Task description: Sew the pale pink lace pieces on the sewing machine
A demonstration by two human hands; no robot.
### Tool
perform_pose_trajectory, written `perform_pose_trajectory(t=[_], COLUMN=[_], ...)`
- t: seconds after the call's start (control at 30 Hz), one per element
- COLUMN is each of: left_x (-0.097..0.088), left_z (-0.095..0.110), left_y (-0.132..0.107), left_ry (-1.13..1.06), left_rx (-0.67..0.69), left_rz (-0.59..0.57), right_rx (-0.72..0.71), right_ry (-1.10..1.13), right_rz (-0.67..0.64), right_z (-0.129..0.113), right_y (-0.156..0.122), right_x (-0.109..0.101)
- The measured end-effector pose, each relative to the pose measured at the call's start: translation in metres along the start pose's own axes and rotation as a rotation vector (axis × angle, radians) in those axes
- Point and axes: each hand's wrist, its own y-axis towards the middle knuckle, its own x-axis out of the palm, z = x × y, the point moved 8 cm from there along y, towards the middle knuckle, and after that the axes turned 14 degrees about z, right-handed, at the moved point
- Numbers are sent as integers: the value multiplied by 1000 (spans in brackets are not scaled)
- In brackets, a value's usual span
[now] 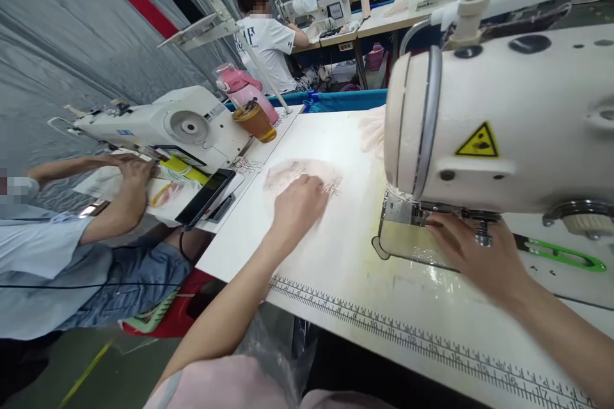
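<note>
A ruler strip runs along the near edge of the white bench. Right hand: under the head of the sewing machine, fingers extended left; tips partly hidden by metal fittings, grip cannot be determined. Green-handled snips lie just right of it. Left hand: palm down, fingers curled, touching the pale pink fabric lying on the bench left of the machine; whether it pinches cannot be told. Farther, partly hidden by the machine: a pale cloth. Far left: an amber cup beside a pink bottle.
</note>
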Motion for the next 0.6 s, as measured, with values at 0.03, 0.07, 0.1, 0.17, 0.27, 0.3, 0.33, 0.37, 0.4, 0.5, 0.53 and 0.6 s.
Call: perform_pose_trajectory(t=[0.03, 0.07, 0.1, 0.17, 0.27, 0.3, 0.33, 0.37, 0.4, 0.5, 0.53, 0.6], left_x=[-4, -6, -7, -6, -3, -2, -1, -1, -1, -2, -3, -5], left_z=[-11, -20, -27, -35, -43, -45, -48, -52, -56, -67, -71, -77], left_y=[-4, -6, -7, -7, -5, -5, -4, -4, -4, -1, 0, 3], left_ry=[7, 4, -10, -64, -168, -200, -230, -258, -287, -372, -402, -461], left_rx=[-39, -72, -100, -147, -215, -238, -265, -293, -321, -406, -429, -465], left_rz=[-5, -6, -9, -16, -38, -47, -51, -51, -45, -7, 4, 18], right_rx=[0, -7, -20, -56, -112, -123, -134, -145, -159, -217, -234, -252], right_ry=[-4, -5, -4, -5, -13, -18, -27, -43, -63, -121, -129, -131], right_rz=[-14, -14, 2, 59, 118, 124, 133, 150, 171, 244, 252, 252], right_z=[-1, -1, -2, -3, -5, -6, -7, -8, -9, -15, -17, -19], right_y=[0, 1, 2, 5, 7, 7, 8, 8, 9, 10, 10, 11], right_x=[1, 0, -1, -6, -9, -10, -11, -12, -14, -20, -21, -21])
